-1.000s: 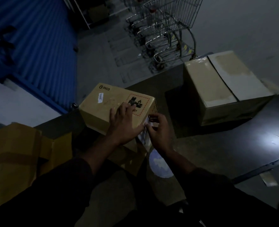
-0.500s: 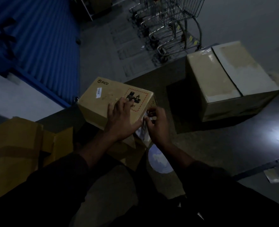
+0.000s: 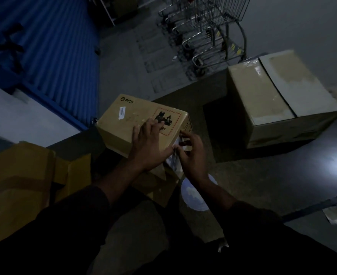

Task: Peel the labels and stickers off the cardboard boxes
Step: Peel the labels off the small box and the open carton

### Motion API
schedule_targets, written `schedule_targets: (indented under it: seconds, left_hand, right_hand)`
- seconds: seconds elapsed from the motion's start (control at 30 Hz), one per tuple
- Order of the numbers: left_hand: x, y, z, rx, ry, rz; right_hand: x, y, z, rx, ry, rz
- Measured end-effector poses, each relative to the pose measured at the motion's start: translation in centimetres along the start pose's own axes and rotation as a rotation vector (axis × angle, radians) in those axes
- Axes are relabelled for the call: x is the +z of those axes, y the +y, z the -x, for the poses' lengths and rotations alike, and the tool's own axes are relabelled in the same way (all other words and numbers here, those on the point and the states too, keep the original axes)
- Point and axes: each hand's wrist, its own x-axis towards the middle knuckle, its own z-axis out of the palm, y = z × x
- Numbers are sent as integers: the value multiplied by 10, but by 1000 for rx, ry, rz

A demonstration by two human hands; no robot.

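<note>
A small brown PICO cardboard box (image 3: 124,126) sits in front of me, resting on other cardboard. Its top carries a red-bordered warning label (image 3: 170,121) and a small white barcode sticker (image 3: 122,112). My left hand (image 3: 148,144) lies flat on the top, fingers spread over the warning label. My right hand (image 3: 191,155) is at the box's near right side, fingertips pinched on the edge of a white label (image 3: 172,160) stuck there. Most of that label is hidden by both hands.
A large taped cardboard box (image 3: 278,98) stands at the right on the dark surface. Flattened and open boxes (image 3: 19,185) lie at the left. Metal shopping trolleys (image 3: 207,26) stand behind, a blue corrugated wall (image 3: 44,46) at the left. A peeled label (image 3: 334,216) lies at the right.
The view has shifted slightly. My right hand's fingers have worked lower along the side label; my left hand stays flat on the box top.
</note>
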Motion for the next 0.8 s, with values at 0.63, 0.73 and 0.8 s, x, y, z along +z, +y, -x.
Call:
schedule_targets:
  seconds: [0.63, 0.73, 0.8]
  left_hand:
    - [2, -1, 0, 13, -9, -34]
    - [3, -1, 0, 16, -3, -29]
    - [2, -1, 0, 13, -10, -14]
  right_hand:
    - [0, 8, -16, -73, -90, 191]
    - [6, 12, -10, -141, -119, 250]
    - [7, 16, -4, -140, -132, 210]
